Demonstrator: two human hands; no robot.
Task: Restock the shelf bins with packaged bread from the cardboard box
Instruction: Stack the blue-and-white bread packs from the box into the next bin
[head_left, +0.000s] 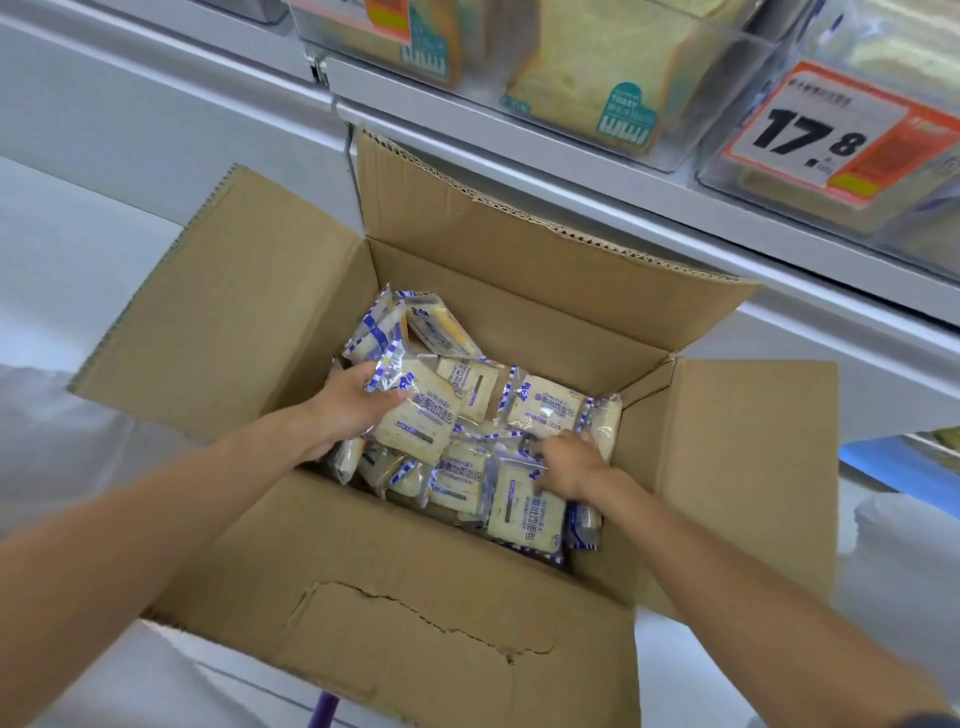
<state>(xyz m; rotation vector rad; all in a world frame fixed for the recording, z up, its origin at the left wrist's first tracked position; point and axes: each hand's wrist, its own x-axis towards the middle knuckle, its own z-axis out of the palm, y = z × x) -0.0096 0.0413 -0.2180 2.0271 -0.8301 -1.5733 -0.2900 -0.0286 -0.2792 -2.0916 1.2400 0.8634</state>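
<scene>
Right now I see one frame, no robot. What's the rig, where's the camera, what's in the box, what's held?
No machine: a person works bare-handed, so each grip is a hand. The one picture comes from a wide-angle camera on the person's head, looking forward and down. Below stands an open cardboard box holding loose packets of bread. The left grip holds one bread packet at the top of the pile. The right grip rests its fingers on another packet near the box's right wall; whether it grips it, I cannot tell. Above are clear shelf bins with toast loaves and an orange price tag reading 17.8.
</scene>
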